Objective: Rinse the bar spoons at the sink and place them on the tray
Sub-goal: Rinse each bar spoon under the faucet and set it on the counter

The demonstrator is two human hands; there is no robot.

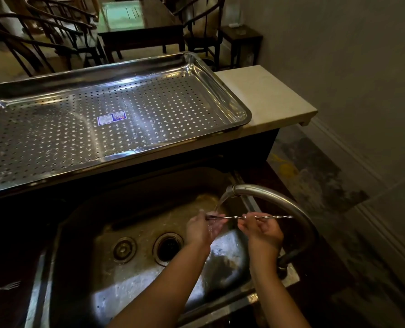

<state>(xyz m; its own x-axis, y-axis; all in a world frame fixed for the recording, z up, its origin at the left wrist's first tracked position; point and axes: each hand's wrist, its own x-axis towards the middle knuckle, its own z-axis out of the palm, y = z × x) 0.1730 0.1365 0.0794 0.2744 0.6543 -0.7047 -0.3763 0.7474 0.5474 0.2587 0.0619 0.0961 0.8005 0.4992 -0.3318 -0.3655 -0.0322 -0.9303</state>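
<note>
A long twisted bar spoon [234, 217] lies level across both hands, over the steel sink [135, 209]. My left hand [202, 229] holds its left end under the water that runs from the curved faucet [277, 200]. My right hand [263, 229] pinches the twisted stem further right, and the stem's tip sticks out past it toward the faucet neck. The large perforated steel tray [220, 74] sits on the counter behind the sink and carries only a small blue label.
A fork-tipped utensil [6, 287] lies on the dark counter at the lower left. Two drains [168, 246] sit in the sink floor. A pale stone counter end [267, 95] juts right of the tray. Dark wooden chairs and tables stand beyond.
</note>
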